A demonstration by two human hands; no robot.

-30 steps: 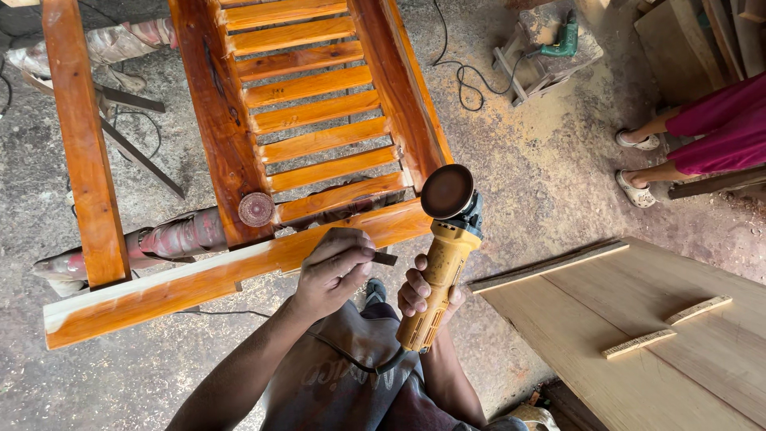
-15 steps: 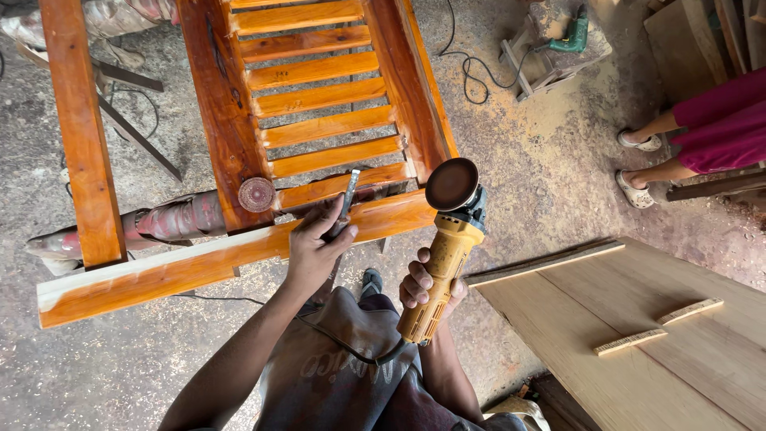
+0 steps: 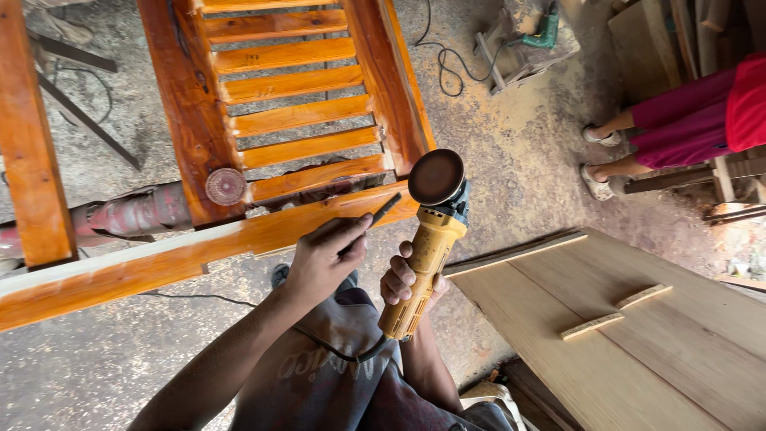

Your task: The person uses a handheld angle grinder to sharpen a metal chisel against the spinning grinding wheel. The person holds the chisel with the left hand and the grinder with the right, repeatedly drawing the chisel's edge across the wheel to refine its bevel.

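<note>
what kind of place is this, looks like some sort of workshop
Most likely a woodworking or furniture workshop. A varnished slatted wooden frame lies on supports, pale boards lie to one side, and sawdust covers the concrete floor. The right hand holds a yellow sander.

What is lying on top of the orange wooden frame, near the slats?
A round, worn sanding disc lies flat on the frame's side rail, beside the slats. Under the frame, a reddish metal piece and the dusty ground show; the rest underneath is covered.
</note>
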